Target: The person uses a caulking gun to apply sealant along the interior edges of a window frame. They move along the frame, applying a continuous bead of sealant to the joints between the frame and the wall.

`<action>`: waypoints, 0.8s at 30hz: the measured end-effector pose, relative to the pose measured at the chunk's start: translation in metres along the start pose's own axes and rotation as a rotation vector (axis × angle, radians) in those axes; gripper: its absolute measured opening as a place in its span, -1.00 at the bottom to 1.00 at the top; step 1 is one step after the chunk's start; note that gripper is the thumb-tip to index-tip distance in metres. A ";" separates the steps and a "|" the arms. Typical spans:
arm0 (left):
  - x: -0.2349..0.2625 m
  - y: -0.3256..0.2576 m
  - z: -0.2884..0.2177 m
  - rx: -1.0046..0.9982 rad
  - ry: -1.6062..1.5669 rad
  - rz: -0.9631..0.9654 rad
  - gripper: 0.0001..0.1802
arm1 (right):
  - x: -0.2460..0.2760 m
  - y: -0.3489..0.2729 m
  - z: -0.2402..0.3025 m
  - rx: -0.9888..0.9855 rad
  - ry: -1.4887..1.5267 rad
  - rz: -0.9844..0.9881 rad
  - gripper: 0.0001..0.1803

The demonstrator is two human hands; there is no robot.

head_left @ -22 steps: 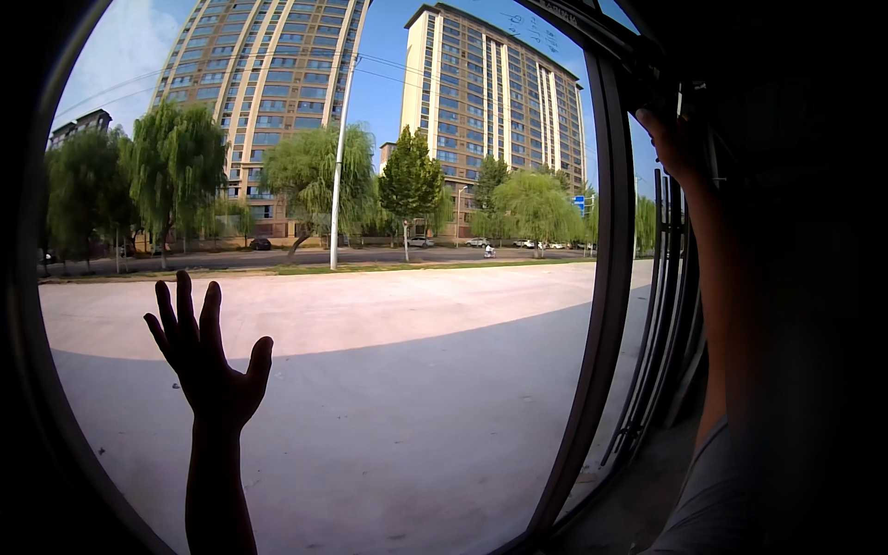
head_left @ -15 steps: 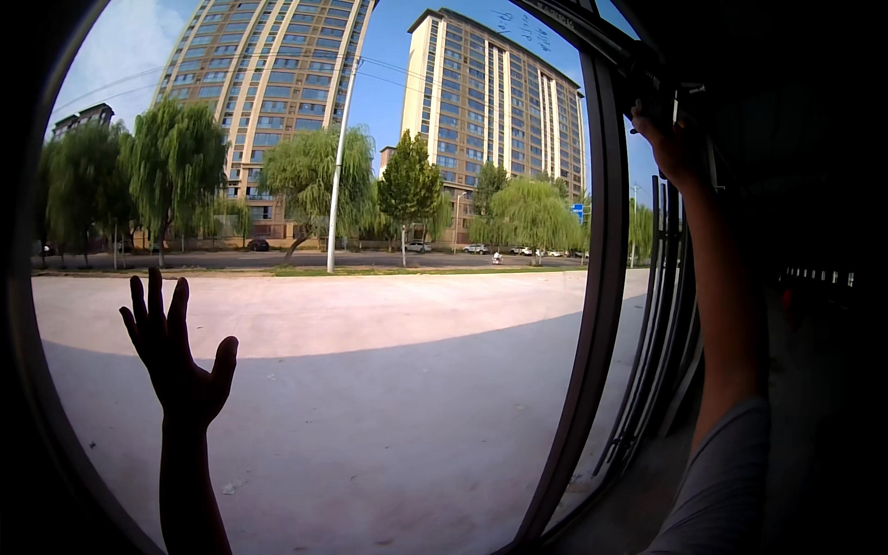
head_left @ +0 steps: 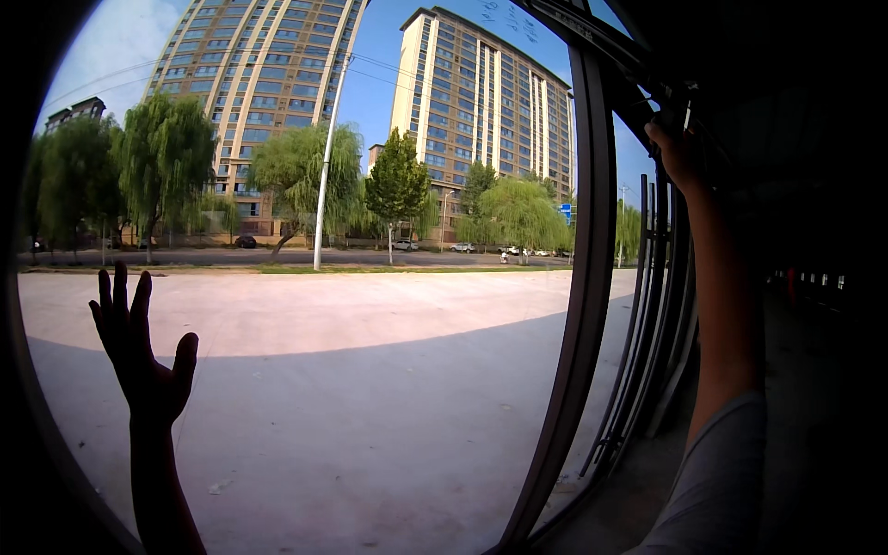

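Apparently a large glass pane (head_left: 370,416) in a dark frame, seen from a dim interior; it fills the left and middle of the view, directly ahead of the person. Marks near its upper edge give the glass away.

Left hand (head_left: 153,384): silhouetted before the lower left of the pane, fingers straight and spread, thumb out to the right, grasping nothing. Looks laid flat on the glass, though contact itself can't be confirmed. Judgement: a wide palm would spread any load and steady a smooth sheet that offers no edge there.

Right hand (head_left: 680,157): raised to the upper right, by the dark metalwork beyond the upright post (head_left: 585,277). Fingers half lost in shadow; can't tell whether they grip or merely rest. Judgement: a high hold on that side would brace the person opposite the left palm.

Orientation: pane stands on edge, its face toward the paving (head_left: 370,324) outside. Full outline cut off, so its long axis is uncertain. Post's long axis runs upward, lower end slanting left, partly lens bend. Beyond it, thin dark bars (head_left: 659,236) run roughly parallel, just beside the post.
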State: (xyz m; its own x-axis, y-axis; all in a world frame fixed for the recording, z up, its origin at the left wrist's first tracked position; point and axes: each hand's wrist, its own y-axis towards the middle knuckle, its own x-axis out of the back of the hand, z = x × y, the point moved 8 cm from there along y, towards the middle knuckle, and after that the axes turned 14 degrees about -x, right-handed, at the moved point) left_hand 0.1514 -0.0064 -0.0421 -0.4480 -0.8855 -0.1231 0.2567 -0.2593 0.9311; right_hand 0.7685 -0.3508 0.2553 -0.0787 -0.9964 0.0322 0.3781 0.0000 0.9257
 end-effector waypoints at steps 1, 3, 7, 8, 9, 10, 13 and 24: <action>0.000 0.000 0.002 -0.003 0.002 -0.007 -0.21 | 0.003 0.002 -0.003 0.002 -0.008 0.004 -0.57; 0.000 -0.001 0.007 -0.010 0.005 -0.019 -0.21 | 0.005 0.004 -0.011 0.005 -0.023 0.013 -0.57; 0.000 -0.003 0.010 -0.021 0.024 -0.035 -0.21 | 0.011 0.007 -0.025 -0.010 0.017 -0.177 -0.57; -0.002 -0.006 0.013 -0.030 0.062 -0.008 -0.19 | 0.010 0.006 -0.027 -0.040 -0.014 -0.170 -0.56; -0.003 -0.007 0.013 -0.031 0.061 -0.013 -0.19 | 0.012 0.005 -0.026 -0.065 -0.049 -0.165 -0.55; -0.003 -0.008 0.013 -0.031 0.059 -0.018 -0.19 | 0.013 0.009 -0.029 -0.064 -0.030 -0.160 -0.53; -0.004 -0.008 0.014 -0.046 0.062 -0.031 -0.20 | 0.019 0.016 -0.028 -0.059 -0.107 -0.069 -0.55; -0.004 -0.013 0.021 -0.068 0.122 -0.014 -0.21 | 0.011 -0.002 0.032 -0.155 0.000 -0.097 -0.58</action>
State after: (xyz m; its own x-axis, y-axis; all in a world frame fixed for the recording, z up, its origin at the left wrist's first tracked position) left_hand 0.1325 0.0088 -0.0465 -0.3458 -0.9208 -0.1805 0.3104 -0.2938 0.9041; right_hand 0.7379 -0.3590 0.2661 -0.1214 -0.9911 -0.0542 0.5062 -0.1088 0.8555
